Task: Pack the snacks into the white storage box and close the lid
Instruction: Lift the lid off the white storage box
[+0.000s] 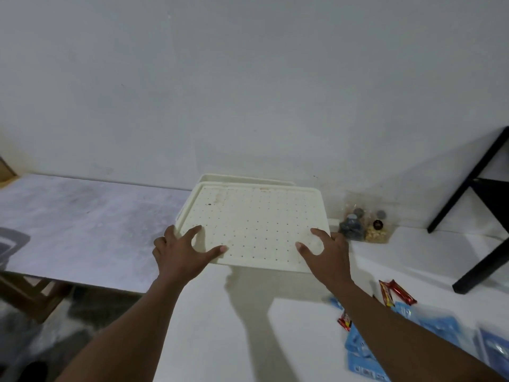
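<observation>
A white perforated lid [256,221] is tilted above the white storage box [237,178], whose far rim shows behind it. My left hand [181,252] grips the lid's near left corner and my right hand [327,252] grips its near right corner. Red snack bars [396,292] and blue snack packets [438,323] lie on the white table [220,326] at the lower right, partly hidden by my right forearm. Two clear bags of snacks [363,227] stand by the wall, right of the box.
A grey tabletop [82,221] lies to the left, with a wooden stool [30,293] below its near edge. A black chair frame [479,216] leans at the right. A white wall fills the back.
</observation>
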Demonstrator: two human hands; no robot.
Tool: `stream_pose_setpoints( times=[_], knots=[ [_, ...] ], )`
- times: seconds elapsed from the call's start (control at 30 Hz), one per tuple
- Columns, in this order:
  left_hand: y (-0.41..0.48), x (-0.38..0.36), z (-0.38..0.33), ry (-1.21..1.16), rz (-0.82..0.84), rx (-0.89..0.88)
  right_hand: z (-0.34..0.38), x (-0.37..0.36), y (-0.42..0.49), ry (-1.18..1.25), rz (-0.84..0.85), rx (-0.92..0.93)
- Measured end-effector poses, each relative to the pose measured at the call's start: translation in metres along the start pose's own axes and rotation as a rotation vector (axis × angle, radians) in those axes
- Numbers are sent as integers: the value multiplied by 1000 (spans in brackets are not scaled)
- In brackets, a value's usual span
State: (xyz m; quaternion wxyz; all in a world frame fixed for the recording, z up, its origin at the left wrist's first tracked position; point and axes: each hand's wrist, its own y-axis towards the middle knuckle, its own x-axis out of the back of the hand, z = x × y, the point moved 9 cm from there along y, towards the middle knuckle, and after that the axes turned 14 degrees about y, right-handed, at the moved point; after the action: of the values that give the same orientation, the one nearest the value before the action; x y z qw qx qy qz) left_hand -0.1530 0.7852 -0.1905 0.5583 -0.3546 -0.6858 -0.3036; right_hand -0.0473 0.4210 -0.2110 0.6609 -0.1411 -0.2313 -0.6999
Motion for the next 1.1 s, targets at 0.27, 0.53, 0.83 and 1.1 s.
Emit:
stream_pose_setpoints(
  times=[0.27, 0.53, 0.83, 1.1],
  knots=[
    [-95, -29, 31, 36, -2, 39, -33, 14, -83, -79, 54, 26],
    [-162, -77, 70, 85, 135, 96, -79, -5, -153, -156, 139, -20],
    [-174, -135, 104, 143, 392, 117, -129, -51, -184, -241, 317, -233],
    [-159, -192, 100, 221, 765, 4, -162, -94, -191, -478, 646, -547]
  ],
)
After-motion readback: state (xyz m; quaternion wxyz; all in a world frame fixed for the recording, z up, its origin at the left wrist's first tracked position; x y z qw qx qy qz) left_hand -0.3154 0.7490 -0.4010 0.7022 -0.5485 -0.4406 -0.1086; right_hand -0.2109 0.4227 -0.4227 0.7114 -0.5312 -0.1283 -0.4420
